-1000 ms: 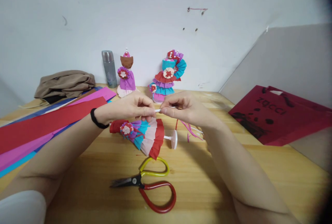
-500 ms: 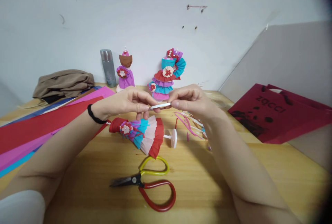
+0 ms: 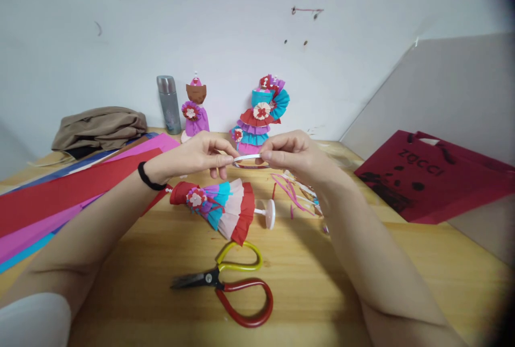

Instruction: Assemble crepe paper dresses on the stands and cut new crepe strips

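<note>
Between my two hands stretches a narrow white strip (image 3: 248, 157), slightly bowed and held level above the table. My left hand (image 3: 203, 154), with a black band on the wrist, pinches its left end between thumb and fingers. The right end is pinched by my right hand (image 3: 290, 151). Below them a small ruffled paper dress (image 3: 219, 205) in red, pink, blue and purple lies on its side on a white stand, whose round base (image 3: 271, 214) points right. Scissors (image 3: 217, 280) with one yellow and one red handle lie nearer to me, blades to the left.
Two more dressed stands, one purple and brown (image 3: 196, 105), one many-tiered (image 3: 257, 113), stand by the wall near a grey flask (image 3: 168, 104). Coloured paper sheets (image 3: 80, 191) and a brown cloth (image 3: 98, 127) lie left. Paper scraps (image 3: 298, 191) and a red bag (image 3: 434, 175) are right.
Both hands have risen very slightly with the white strip, which now looks a little more bowed. The dress and scissors lie where they were.
</note>
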Demonstrator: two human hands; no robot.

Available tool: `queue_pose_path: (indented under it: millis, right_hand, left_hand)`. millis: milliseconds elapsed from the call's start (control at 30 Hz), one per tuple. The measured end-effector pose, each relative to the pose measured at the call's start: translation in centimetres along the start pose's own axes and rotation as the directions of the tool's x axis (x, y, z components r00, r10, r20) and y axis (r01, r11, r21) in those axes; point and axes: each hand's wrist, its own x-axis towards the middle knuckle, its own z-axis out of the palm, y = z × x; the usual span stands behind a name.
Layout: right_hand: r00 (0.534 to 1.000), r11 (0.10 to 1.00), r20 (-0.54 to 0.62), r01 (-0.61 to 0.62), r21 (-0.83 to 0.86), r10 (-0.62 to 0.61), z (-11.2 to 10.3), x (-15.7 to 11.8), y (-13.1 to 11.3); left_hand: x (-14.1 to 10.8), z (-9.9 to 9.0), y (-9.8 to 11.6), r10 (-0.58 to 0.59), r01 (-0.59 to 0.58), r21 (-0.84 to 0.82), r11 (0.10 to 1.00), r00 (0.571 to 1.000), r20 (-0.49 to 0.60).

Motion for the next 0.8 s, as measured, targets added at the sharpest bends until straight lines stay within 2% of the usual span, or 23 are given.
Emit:
queue_pose_path:
  millis: [200, 533, 800]
  right_hand:
    - [1.0, 0.99, 0.01, 0.024, -0.14, -0.023, 0.2, -0.3, -0.8]
    - [0.997, 0.988, -0.038, 0.066, -0.139, -0.072, 0.1, -0.2, -0.8]
    - [0.994, 0.971, -0.052, 0.078, -0.225, -0.091, -0.1, -0.4, -1.1]
  left_hand:
    - [0.2, 0.1, 0.0, -0.004, 0.008, 0.107, 0.994, 0.999, -0.038]
    - [0.5, -0.2, -0.7, -0.085, 0.087, 0.026, 0.996, 0.994, -0.071]
    - [0.7, -0.3, -0.7, -0.14, 0.145, 0.035, 0.989, 0.985, -0.105]
